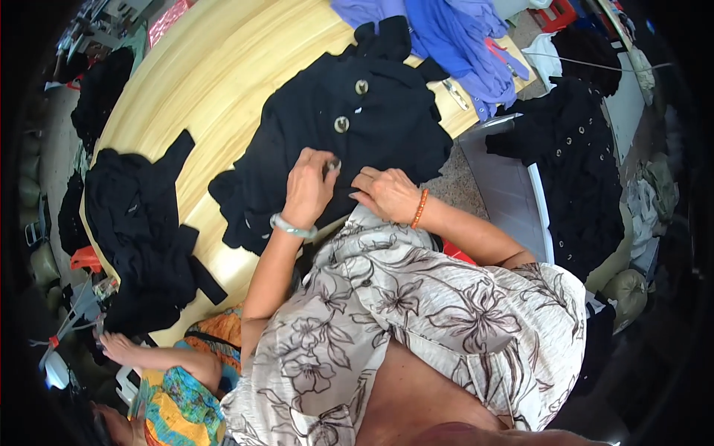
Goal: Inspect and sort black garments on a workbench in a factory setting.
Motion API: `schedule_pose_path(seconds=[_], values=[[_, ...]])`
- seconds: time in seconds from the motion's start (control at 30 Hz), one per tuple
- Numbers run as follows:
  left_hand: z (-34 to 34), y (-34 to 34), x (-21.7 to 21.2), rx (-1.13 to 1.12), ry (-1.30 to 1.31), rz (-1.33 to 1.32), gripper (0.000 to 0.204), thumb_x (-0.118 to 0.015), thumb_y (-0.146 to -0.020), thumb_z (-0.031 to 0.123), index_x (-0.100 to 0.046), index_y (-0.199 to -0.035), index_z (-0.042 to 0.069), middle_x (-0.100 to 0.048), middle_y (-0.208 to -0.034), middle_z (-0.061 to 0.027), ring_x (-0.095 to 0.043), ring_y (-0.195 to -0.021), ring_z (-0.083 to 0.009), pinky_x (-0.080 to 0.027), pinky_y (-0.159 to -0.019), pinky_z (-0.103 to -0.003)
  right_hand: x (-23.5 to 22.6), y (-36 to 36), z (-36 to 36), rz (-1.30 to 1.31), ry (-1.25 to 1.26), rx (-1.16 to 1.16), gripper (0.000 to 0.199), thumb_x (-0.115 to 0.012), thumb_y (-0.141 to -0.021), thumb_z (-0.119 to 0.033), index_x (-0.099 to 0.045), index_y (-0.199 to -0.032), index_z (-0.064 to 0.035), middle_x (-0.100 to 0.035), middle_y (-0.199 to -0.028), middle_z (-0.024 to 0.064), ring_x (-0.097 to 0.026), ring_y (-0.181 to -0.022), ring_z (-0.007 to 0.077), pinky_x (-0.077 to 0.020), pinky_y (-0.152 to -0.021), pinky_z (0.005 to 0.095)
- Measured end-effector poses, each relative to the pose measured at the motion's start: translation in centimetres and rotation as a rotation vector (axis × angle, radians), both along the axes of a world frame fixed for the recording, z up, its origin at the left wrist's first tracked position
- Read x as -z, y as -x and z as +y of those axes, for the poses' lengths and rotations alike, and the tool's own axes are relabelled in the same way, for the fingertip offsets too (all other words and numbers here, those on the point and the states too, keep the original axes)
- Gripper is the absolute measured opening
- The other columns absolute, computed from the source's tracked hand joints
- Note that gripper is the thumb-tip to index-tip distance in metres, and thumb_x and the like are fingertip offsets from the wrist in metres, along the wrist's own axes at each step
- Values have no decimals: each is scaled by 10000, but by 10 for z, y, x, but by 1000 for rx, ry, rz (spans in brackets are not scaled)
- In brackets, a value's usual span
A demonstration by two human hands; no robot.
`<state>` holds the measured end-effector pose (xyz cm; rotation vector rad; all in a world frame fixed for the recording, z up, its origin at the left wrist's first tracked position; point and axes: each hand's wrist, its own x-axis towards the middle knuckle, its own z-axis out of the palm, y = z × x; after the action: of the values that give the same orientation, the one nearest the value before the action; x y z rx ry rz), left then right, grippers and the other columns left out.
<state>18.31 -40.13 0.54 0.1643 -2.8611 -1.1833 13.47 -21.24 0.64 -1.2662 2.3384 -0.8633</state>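
Left hand [311, 186] pinches a button [334, 165]; right hand [388, 195] curls over the black buttoned garment [301, 119], grip unclear; best keep it taut.

Our left forearm [269, 276] angles up and forward; our right forearm [476, 232] slants in from the side. Our left hand [311, 186] pinches with curled fingers; our right hand [388, 195], just beside it, bends its fingers leftward.

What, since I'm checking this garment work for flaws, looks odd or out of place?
A small white fleck on the black garment, near two large round buttons: it stands out against the dark cloth. It is too small to tell whether it is lint or damage.
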Motion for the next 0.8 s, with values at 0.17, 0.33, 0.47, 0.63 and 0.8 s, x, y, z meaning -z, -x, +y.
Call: schedule_pose_path(seconds=[0.17,0.33,0.47,0.63,0.8], values=[[0,9,2,117,-137,40,130,-705,-740,10,-578,-761,8,-574,-741,-148,-595,-711,-320,-473,-634,-387,14,0,-1,202,18,-78,180,-611,-795,-165,-609,-900,-19,-607,-868,122,-630,-789,282,-543,-623,386],[-9,-3,25,-56,-670,-162,59,-680,-829,-8,-633,-861,9,-601,-732,15,-527,-662,-45,-444,-596,-197,3,2,-11,81,9,-8,197,-590,-732,-37,-609,-923,6,-622,-930,196,-660,-814,352,-541,-683,428],[-10,0,21,-141,-929,-359,43,-670,-850,-14,-644,-880,2,-618,-731,-6,-509,-567,-48,-390,-507,-182,-4,-1,-4,138,88,77,159,-577,-797,-56,-546,-933,20,-589,-822,175,-651,-682,336,-519,-575,401],[-14,3,15,-100,-1025,-396,95,-671,-847,-29,-646,-938,-19,-633,-765,-18,-537,-610,-61,-438,-573,-189,3,-4,-4,126,187,116,244,-631,-794,-122,-532,-954,33,-573,-815,174,-638,-701,336,-510,-616,404],[1,-10,-2,62,-818,-299,329,-722,-772,-48,-630,-1088,-42,-638,-970,-31,-584,-870,-74,-475,-788,-216,7,7,1,87,111,82,237,-636,-776,-149,-567,-885,50,-580,-840,177,-636,-745,339,-519,-658,422]])
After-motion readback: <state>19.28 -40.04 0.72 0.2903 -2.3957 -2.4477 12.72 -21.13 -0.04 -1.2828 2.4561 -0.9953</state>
